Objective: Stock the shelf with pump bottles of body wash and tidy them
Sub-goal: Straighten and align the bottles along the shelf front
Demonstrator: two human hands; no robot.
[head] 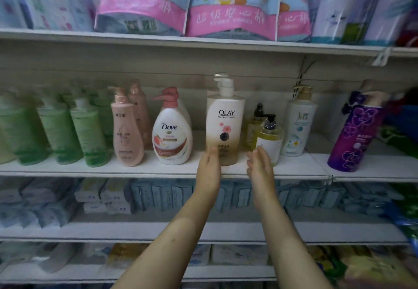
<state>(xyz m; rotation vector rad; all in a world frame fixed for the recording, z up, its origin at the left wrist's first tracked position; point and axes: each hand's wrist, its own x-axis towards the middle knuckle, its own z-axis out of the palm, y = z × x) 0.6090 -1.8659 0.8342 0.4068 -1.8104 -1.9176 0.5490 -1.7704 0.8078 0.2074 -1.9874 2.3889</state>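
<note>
A tall white and gold Olay pump bottle (pixel 225 121) stands upright at the front of the middle shelf (pixel 158 169). My left hand (pixel 209 166) has straight fingers whose tips touch the bottle's lower left side. Just right of the bottle's base is my right hand (pixel 260 165), fingers straight, in front of a yellow bottle with a black pump (pixel 270 137); I cannot tell whether it touches either bottle. A white Dove bottle with a pink pump (pixel 172 130) stands to the left of the Olay.
On the same shelf stand green bottles (pixel 87 132) at the left, pink bottles (pixel 126 130), a white bottle with a gold pump (pixel 298 125) and a leaning purple bottle (pixel 352 137). Soft packs fill the shelf above, boxed goods (pixel 158 196) the shelves below.
</note>
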